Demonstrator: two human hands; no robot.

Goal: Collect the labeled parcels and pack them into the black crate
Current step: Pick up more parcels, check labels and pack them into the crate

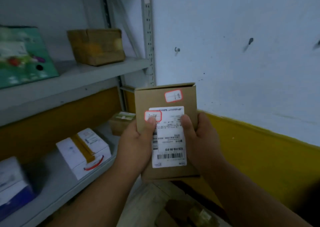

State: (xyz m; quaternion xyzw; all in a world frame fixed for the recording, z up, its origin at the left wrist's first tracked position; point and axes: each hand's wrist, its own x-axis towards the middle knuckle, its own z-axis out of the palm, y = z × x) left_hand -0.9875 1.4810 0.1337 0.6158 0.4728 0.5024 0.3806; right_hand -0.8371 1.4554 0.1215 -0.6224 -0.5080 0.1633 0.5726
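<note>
Both hands on one brown parcel (166, 131), held up in front of the chest, label side facing the camera. Left hand (136, 145) grips the left edge, thumb pressed on the small red-bordered sticker (153, 116) that overlaps the label's top-left corner. Right hand (200, 138) grips the right edge, thumb on the white shipping label (168, 140). Label reads upside down, barcode near the bottom. Second red-bordered sticker (173, 95) near the parcel's top edge. Below the parcel: blurry cardboard, can't tell what. Left, lower shelf (57, 183): white box (84, 152) with yellow tape, blue-white box (12, 185) at frame edge, small brown box (121, 123) further back. Upper shelf (78, 76): green box (22, 55), brown carton (97, 46). Behind: white wall (242, 53) with yellow base band.
</note>
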